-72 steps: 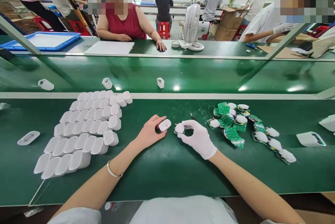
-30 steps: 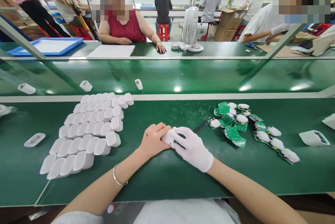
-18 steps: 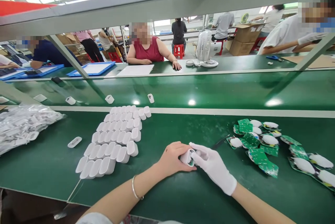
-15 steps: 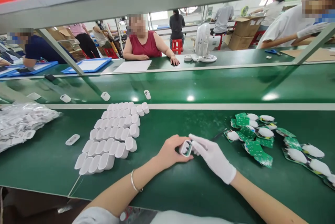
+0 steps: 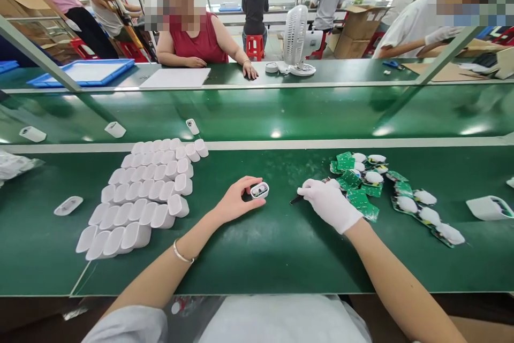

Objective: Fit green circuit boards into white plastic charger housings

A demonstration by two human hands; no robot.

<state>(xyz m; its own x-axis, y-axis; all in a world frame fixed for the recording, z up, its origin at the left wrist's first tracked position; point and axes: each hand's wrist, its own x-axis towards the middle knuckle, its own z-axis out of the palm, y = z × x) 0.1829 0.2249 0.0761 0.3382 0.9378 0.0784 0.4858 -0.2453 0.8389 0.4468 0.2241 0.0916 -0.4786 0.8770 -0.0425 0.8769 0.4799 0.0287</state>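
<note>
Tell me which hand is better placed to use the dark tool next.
Probably the right hand: it seems to grip the dark tool, while the left hand is occupied holding the open white casing.

You are on a factory assembly floor.
Rows of white casings stand left of your left fingers, circuit boards right of your right fingers; beyond, co-workers line other benches.

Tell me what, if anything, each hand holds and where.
Left hand: a white casing, by its outer sides, between thumb and fingers. Right hand: covers part of a dark, slim tool, one end showing; whether it is gripped cannot be told.
</note>
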